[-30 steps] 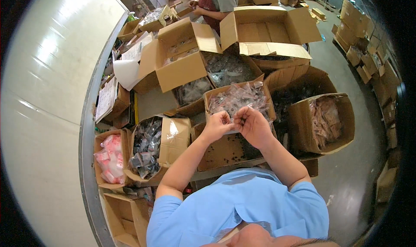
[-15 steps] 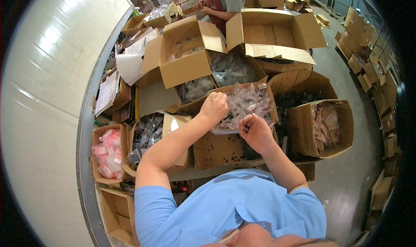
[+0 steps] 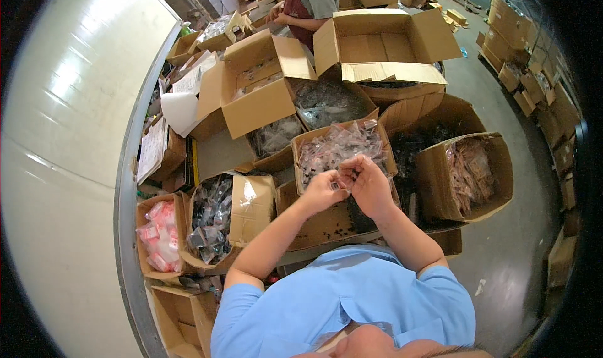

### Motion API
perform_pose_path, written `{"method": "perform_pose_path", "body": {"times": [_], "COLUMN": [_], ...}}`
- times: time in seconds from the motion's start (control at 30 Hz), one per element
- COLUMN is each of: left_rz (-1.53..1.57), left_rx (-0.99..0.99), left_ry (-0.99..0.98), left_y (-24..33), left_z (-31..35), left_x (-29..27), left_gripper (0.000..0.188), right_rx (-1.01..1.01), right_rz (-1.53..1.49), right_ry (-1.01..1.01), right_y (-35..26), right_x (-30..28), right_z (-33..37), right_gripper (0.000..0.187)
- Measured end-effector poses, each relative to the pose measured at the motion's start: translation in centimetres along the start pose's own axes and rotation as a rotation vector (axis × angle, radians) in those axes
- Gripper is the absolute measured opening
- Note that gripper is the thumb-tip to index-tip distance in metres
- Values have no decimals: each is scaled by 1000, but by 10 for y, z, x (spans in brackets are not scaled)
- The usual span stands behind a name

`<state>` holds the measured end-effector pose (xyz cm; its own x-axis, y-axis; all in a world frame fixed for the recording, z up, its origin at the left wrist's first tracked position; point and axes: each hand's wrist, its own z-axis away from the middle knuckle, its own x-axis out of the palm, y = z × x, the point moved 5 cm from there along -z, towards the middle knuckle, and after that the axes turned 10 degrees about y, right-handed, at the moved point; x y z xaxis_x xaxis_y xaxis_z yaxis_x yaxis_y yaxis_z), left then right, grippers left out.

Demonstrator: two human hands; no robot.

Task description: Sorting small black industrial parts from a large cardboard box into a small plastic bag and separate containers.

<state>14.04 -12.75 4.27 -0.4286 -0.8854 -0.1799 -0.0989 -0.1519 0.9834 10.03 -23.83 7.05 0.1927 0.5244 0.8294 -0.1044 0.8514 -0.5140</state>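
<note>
My left hand is closed, its fingertips pinching what looks like a small clear plastic bag. Right beside it my right hand is curled with the fingers bent toward the left one. What it holds is hidden in the palm. Both hands meet over the near edge of a carton of small clear bags with dark bits among them. Below them is an open cardboard box with small black pieces scattered on its bottom.
At the left stand a box of pink-and-white packets and a box of dark bagged parts. A carton of brownish plastic is on the right. Large open cartons lie beyond, where a person in a dark red apron stands.
My left hand has come down and right from the far left side of the bag carton to meet my right hand. The view has shifted slightly.
</note>
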Motion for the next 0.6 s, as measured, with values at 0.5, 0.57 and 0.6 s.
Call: {"method": "perform_pose_path", "body": {"times": [0.5,0.57,0.6], "left_rz": [316,219,220], "left_rx": [-209,-177,-176], "left_ry": [-5,-32,-30], "left_y": [1,8,7], "left_z": [31,33,33], "left_x": [16,13,9], "left_gripper": [41,44,44], "right_rx": [-168,-141,-140], "right_rz": [393,394,395], "right_ry": [-263,-307,-309], "right_y": [14,9,2], "right_x": [24,32,35], "right_z": [21,26,28], "right_gripper": [47,48,48]}}
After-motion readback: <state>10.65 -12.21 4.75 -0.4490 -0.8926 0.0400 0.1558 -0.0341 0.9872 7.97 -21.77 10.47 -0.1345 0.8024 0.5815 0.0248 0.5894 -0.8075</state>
